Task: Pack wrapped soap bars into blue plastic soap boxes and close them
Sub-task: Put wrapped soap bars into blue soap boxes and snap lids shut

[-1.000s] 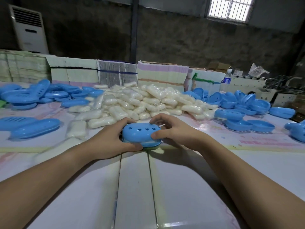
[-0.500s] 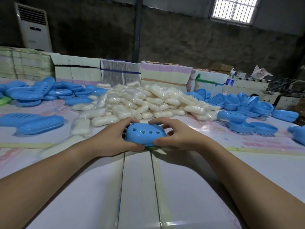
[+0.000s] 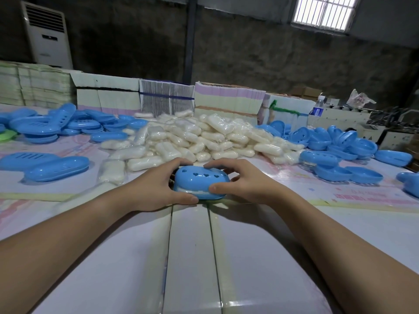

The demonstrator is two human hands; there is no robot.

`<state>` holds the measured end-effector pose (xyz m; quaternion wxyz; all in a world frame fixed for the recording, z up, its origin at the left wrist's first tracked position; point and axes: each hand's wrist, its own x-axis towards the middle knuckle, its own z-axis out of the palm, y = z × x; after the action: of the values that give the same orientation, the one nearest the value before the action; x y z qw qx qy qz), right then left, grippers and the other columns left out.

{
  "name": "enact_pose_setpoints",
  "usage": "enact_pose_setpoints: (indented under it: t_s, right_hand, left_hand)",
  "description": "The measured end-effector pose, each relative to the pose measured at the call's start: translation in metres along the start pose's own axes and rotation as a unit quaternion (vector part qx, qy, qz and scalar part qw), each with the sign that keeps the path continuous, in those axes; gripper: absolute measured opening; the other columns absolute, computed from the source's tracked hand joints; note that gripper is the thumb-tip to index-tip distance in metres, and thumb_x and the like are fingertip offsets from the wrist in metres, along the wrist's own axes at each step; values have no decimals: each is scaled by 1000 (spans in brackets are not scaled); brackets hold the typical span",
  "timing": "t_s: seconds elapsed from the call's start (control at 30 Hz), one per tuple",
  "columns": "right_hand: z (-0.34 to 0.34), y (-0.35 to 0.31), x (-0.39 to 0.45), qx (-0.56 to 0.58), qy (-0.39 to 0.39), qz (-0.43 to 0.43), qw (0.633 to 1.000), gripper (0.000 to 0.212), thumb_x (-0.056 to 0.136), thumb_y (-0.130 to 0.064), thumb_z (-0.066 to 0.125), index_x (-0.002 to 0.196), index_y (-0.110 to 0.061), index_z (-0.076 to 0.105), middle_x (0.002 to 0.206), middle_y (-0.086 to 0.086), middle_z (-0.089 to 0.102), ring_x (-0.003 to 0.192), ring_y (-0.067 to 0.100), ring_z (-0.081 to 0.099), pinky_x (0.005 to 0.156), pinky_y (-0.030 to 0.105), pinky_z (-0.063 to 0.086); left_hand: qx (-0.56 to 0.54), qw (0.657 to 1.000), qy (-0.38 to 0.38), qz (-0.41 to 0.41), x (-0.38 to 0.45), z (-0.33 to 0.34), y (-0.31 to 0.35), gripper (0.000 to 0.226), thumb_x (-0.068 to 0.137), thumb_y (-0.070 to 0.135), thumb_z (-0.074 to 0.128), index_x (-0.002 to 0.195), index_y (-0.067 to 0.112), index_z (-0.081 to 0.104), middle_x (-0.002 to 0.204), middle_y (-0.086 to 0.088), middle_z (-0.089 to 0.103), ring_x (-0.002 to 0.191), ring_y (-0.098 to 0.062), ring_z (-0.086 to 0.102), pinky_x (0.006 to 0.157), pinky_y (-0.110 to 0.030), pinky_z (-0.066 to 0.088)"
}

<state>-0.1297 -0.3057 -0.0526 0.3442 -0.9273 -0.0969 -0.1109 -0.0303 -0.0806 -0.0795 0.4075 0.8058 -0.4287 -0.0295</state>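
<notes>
A blue soap box [image 3: 200, 181] with heart-shaped holes in its lid rests on the table's middle. A strip of white wrapped soap shows in the gap between lid and base at the front. My left hand [image 3: 154, 189] grips the box's left end, thumb under the front edge. My right hand [image 3: 244, 182] grips its right end, thumb pressed on the front of the lid. Behind the box lies a big heap of wrapped soap bars [image 3: 192, 139].
Loose blue box halves lie in piles at the left [image 3: 52, 125] and right [image 3: 340, 143], with two more at the near left [image 3: 56, 168]. Stacked cartons [image 3: 229, 98] line the table's far edge. A water bottle [image 3: 318, 108] stands at the back right.
The lid's front has lifted or shifted a little, so white soap now shows in the gap. Both hands keep hold of the box's ends in much the same place.
</notes>
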Motion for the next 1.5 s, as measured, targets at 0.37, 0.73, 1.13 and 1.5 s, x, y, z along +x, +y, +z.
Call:
enact_pose_setpoints:
  t_s: [0.37, 0.73, 1.13, 1.5]
  right_hand:
    - [-3, 5, -1, -3, -8, 11, 1000, 34, 76, -43, 77, 106, -51, 62, 103, -25, 62, 100, 0, 58, 83, 19, 51]
    - [1, 2, -3, -44, -13, 0, 999, 42, 77, -47, 75, 117, -45, 61, 112, -23, 60, 100, 0, 56, 83, 23, 52]
    - [5, -9, -3, -140, -40, 3, 989, 52, 82, -47, 72, 130, -47, 51, 117, -17, 59, 99, 4, 55, 82, 23, 45]
    - [15, -9, -3, -105, 9, -22, 994, 52, 83, -40, 74, 131, -37, 55, 117, -14, 62, 104, 7, 57, 96, 35, 47]
  left_hand:
    - [10, 1000, 8, -4, -3, 2, 3, 70, 72, 38, 88, 130, 37, 50, 117, 14, 64, 104, 1, 62, 92, -24, 53]
    - [23, 1000, 16, -3, -3, 1, 5, 66, 70, 40, 89, 127, 36, 56, 112, 21, 63, 99, 10, 58, 75, -6, 46]
    - [126, 992, -15, 0, -3, -11, 9, 63, 67, 60, 83, 121, 40, 58, 108, 24, 63, 98, 7, 56, 78, -18, 44]
    - [46, 997, 25, -58, -9, -5, 13, 63, 81, 61, 70, 135, 42, 44, 113, 12, 63, 99, -1, 62, 88, -25, 52]
